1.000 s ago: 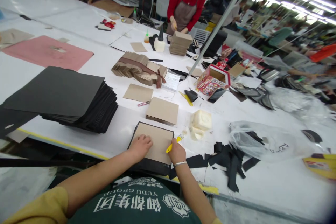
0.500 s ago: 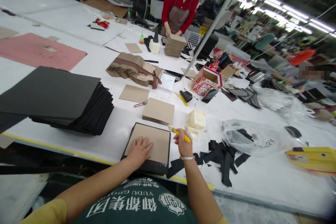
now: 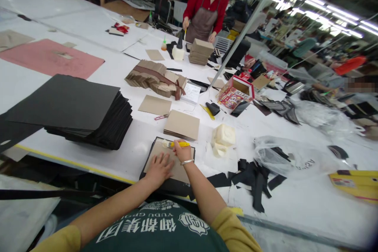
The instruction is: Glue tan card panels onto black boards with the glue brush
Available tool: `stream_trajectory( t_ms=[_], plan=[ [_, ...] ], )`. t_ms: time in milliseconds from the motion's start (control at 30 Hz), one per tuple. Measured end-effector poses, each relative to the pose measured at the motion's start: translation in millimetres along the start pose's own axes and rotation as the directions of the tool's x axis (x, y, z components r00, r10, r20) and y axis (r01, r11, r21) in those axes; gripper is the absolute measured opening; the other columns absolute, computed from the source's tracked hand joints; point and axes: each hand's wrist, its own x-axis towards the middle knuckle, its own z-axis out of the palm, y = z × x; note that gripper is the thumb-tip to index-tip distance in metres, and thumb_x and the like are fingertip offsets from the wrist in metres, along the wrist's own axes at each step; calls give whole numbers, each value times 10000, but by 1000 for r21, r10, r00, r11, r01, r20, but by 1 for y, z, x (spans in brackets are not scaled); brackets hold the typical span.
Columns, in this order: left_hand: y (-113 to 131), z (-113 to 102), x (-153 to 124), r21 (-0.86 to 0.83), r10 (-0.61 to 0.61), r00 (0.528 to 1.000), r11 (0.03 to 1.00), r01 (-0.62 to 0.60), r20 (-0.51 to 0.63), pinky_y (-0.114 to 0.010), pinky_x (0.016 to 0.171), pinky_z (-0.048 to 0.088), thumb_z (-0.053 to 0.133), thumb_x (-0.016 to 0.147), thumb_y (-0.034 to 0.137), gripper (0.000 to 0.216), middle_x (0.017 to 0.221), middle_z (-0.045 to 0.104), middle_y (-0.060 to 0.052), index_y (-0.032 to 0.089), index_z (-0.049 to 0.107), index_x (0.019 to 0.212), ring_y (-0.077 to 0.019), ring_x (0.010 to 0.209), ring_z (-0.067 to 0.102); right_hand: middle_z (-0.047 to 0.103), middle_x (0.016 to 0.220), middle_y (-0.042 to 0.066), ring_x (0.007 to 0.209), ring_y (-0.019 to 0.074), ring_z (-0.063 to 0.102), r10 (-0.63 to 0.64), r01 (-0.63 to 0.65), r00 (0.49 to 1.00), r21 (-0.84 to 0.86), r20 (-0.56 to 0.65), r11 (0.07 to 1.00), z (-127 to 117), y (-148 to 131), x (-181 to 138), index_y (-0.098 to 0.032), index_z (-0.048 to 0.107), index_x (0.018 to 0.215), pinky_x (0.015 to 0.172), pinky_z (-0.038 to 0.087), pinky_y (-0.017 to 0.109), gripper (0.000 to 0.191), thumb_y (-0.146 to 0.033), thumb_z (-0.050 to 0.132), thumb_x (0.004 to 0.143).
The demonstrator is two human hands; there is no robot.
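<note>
My left hand point(image 3: 159, 169) lies flat, fingers spread, on a square tan board point(image 3: 180, 171) that rests on a black sheet point(image 3: 147, 165) at the table's near edge. My right hand point(image 3: 181, 152) is closed round a yellow-handled brush point(image 3: 177, 144), whose bristle end points left over the board's far edge. Just beyond lies a small stack of tan boards point(image 3: 182, 125). To the right sits a pale, whitish glue tub point(image 3: 223, 138).
A big pile of black sheets point(image 3: 73, 110) fills the left. Black offcut strips point(image 3: 254, 179) and a clear plastic bag point(image 3: 292, 157) lie to the right. Bundled tan boards point(image 3: 155, 77), pink scissors point(image 3: 162, 117) and a red box point(image 3: 236, 91) sit farther back, where a person in red point(image 3: 206, 6) works.
My right hand swung the brush from the board's right side up and across to its far edge. My left hand opened from curled to flat on the board.
</note>
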Motion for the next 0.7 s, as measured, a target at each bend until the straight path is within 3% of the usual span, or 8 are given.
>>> stream_trajectory(
  t_ms=[167,300,400,567,700],
  plan=[
    [1,0,-1,31,3,1000,1000,-3,-10,-493,1001,163,492,776,463,503,1375,353,-68,350,413,1260,-321,1245,275,522,468,-43,363,87,482,7,-14,997,-100,-78,995,-70,18,-22,-197,554,726,378,393,178,214,-389,467,763],
    [2,-2,-1,57,23,1000,998,-23,-4,-494,995,173,491,776,464,500,1372,358,-70,348,419,1257,-320,1238,283,537,467,-42,375,83,502,-10,-14,990,-166,-141,986,-97,25,-33,-190,569,723,396,402,173,215,-376,465,757],
    [3,-3,-2,70,29,1000,997,-29,0,-491,986,191,489,775,470,505,1370,359,-76,344,418,1259,-325,1235,284,541,476,-42,379,78,505,-4,-21,987,-156,-162,988,-107,26,-37,-178,589,746,397,402,169,212,-363,486,737],
    [4,-3,-2,81,34,999,996,-34,5,-494,982,196,477,785,460,500,1365,360,-83,339,412,1266,-333,1235,277,562,551,-36,437,78,502,-34,43,984,46,-177,998,-119,16,-46,-157,607,858,435,415,185,285,-374,560,681],
    [7,-4,0,86,21,999,996,-24,27,-510,981,186,476,787,455,507,1375,340,-89,340,400,1274,-339,1238,270,615,692,-4,583,92,536,-235,240,968,45,-92,970,-86,-1,-42,-162,638,779,571,446,205,266,-401,555,698]
  ],
)
